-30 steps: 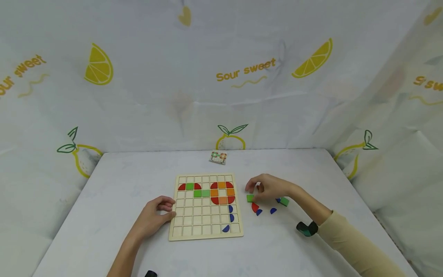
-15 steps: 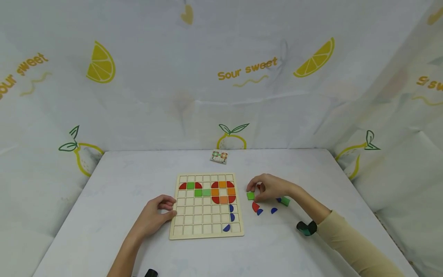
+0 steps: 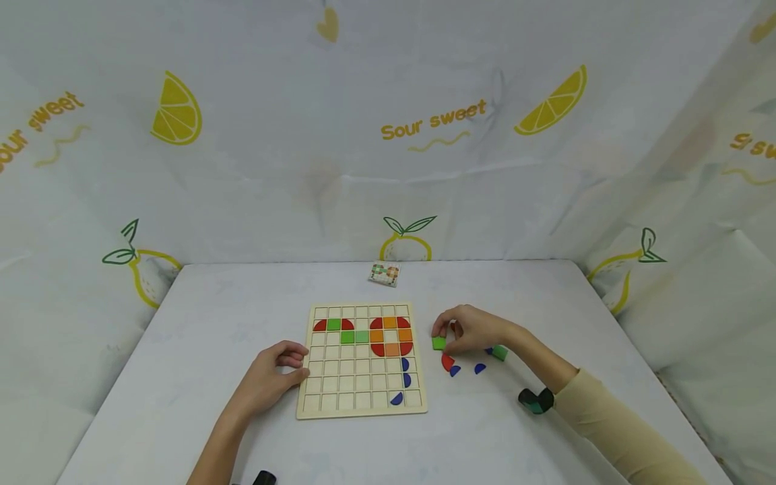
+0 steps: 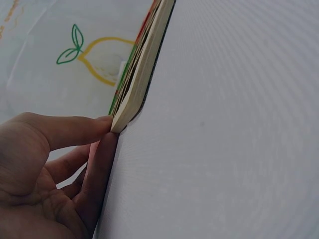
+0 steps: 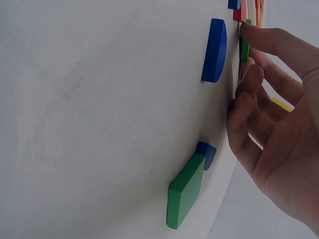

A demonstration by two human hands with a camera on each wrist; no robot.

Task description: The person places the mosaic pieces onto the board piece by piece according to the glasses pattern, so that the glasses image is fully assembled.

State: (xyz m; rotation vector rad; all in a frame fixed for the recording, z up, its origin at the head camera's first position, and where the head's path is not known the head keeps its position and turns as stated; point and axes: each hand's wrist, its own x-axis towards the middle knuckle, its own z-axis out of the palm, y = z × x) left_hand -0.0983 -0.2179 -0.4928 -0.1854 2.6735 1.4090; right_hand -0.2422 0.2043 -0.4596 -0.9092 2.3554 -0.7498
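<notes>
My left hand [image 3: 269,380] rests at the left edge of a pale wooden grid board [image 3: 339,385]. In the left wrist view its thumb touches the board's side, with the other fingers loosely bent. On the board sit red quarter-rounds, orange squares, green squares and several blue half-rounds. Right of the board, my right hand [image 3: 473,328] pinches a light green square tile [image 3: 439,343] between thumb and forefinger, down at the table. Its other fingers are curled in. In the right wrist view the thumb partly covers that tile [image 5: 244,50].
Near the right hand lie a red piece [image 3: 447,362], blue half-rounds [image 3: 480,368] and a darker green square [image 3: 500,352]. A small patterned card [image 3: 384,273] lies behind the board. A printed white cloth [image 3: 303,168] hangs behind the table.
The head view has shifted very slightly. Both hands stay nearly in place, the right one still at the light green square; the tiles on the board look the same.
</notes>
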